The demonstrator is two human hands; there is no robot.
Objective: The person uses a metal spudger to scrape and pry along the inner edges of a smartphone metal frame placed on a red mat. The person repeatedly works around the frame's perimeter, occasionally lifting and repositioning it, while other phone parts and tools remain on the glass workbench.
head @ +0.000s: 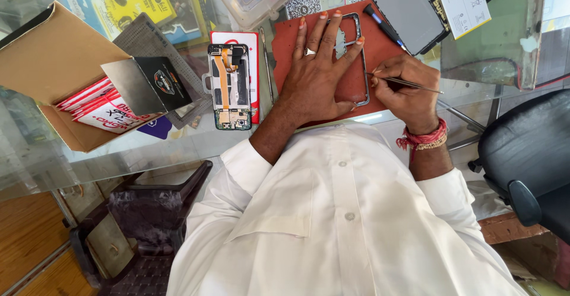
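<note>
While hands (356,73) work, a red mat (285,46) covers the glass table (178,147) — cluttered.

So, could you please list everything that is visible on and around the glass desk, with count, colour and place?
Phone frame: 1, grey metal, on the red mat, under the left hand.
Red mat: 1, red-brown, desk centre.
Tweezers: 1, metal, in the right hand.
Opened phone: 1, dark with orange cable, left of the mat.
Phone back cover: 1, grey, far side of the mat.
Pen tool: 1, dark blue, beside the back cover.
Cardboard box: 1, brown, holding red-white packets, desk left.
Small black box: 1, at the cardboard box.
Office chair: 1, black, right.
Left hand: flat on the frame, ring on one finger.
Right hand: red thread at the wrist.
</note>
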